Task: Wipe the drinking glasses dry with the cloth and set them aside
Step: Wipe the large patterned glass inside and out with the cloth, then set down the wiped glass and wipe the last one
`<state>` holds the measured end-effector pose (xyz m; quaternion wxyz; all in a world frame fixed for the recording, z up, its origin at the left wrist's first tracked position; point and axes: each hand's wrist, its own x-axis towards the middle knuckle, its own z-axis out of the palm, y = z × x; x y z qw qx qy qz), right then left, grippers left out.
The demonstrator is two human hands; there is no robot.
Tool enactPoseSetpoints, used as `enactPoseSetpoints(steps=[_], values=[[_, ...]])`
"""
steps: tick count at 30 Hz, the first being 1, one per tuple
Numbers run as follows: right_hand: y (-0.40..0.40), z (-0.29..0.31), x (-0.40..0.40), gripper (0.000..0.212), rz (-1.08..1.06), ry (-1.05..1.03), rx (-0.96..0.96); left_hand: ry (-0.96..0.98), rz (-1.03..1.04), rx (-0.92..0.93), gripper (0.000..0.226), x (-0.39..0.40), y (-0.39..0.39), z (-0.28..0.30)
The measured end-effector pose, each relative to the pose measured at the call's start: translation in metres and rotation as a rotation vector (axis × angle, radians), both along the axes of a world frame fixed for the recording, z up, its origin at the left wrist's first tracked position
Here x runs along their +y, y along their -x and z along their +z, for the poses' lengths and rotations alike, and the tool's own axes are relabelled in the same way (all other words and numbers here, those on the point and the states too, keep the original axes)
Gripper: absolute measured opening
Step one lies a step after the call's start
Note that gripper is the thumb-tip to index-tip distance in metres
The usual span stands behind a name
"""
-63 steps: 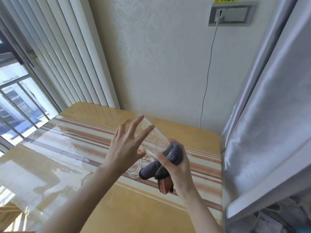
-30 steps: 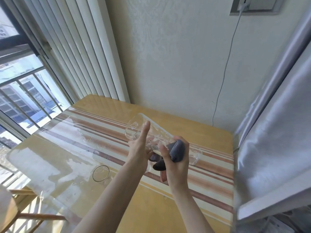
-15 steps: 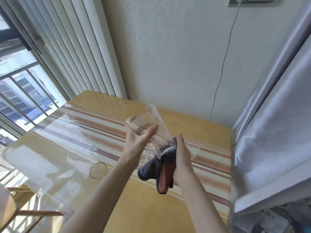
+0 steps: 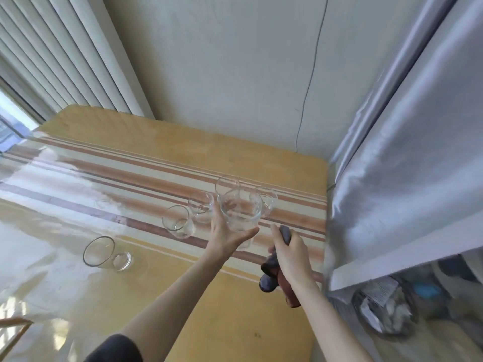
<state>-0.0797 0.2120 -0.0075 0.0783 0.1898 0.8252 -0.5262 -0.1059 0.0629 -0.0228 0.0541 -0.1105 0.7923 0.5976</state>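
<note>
Your left hand [image 4: 226,235] holds a clear drinking glass [image 4: 240,214] up over the table [image 4: 235,309], with the open top facing you. Your thumb and fingers curl around its lower part, so the grip is snug. Your right hand [image 4: 292,253] is just beside it, a little lower, and it is closed tight around a cloth [image 4: 274,273]. The cloth is dark gray with a red-brown side (one end pokes out above your fist and the rest hangs down below it). The cloth is not touching the glass you hold; there is a small gap between them. Behind that glass, more glasses stand close together on the striped runner [image 4: 136,178]: one glass at the back [image 4: 226,184], one on the right [image 4: 267,202], one in the middle [image 4: 201,206] and one in front on the left [image 4: 178,225]. They all stand upright. Well apart from them, off to the left, a bigger glass [image 4: 104,253] lies on its side on the shiny table cover, with its mouth toward you. White blinds [image 4: 65,56] hang at the far left, a thin cord [image 4: 311,82] runs down the wall, and a silver-gray curtain [image 4: 405,131] hangs on your right.
</note>
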Motion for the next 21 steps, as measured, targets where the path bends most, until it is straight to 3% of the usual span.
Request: enactPoseSetpoints(steps=[10,18,20,21], values=[[-0.003,-0.039,0.023,0.048,-0.004,0.087,-0.043,-0.006,0.051,-0.021,0.090,0.022,0.008,-0.058],[-0.019,-0.038,0.010,0.043,0.057,0.134,-0.064,0.027,-0.057,-0.089,0.110,0.010,-0.013,-0.050],[-0.028,-0.038,-0.003,0.041,0.092,0.169,-0.068,0.028,-0.084,-0.074,0.093,-0.007,-0.032,-0.039],[-0.033,-0.039,-0.011,0.039,0.117,0.177,-0.066,0.044,-0.077,-0.033,0.074,-0.020,-0.044,-0.034]])
